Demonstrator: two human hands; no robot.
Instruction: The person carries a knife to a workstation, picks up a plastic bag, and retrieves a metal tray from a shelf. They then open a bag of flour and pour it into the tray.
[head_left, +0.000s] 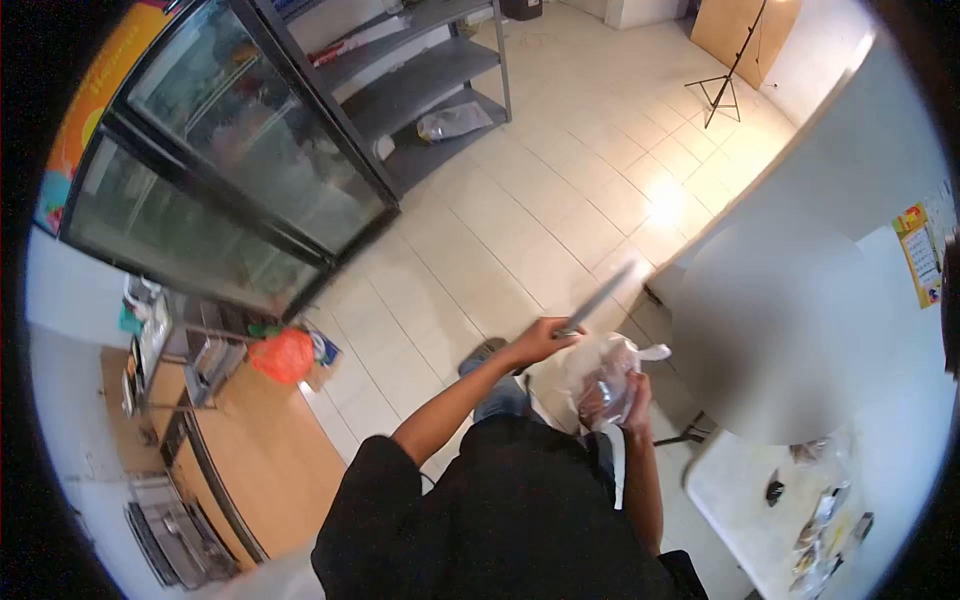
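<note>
My left hand (543, 340) is wrapped round the handle of a knife (603, 296). Its long blade points up and to the right, a little smeared by motion. Fingers of my right hand (639, 402) grip a clear plastic bag (588, 370) from its right side. Inside the bag shows something reddish-brown, its kind not clear through the plastic. A knotted or twisted end of the bag sticks out to the right. The knife hand is right beside the bag's upper left edge, with the blade above it.
A glass-door fridge (250, 150) and grey metal shelves (425, 75) stand at the upper left. An orange bag (282, 356) is near a wooden surface (262, 450). At lower right, a white table (725, 490) carries small items. A tripod stand (722, 95) is far back.
</note>
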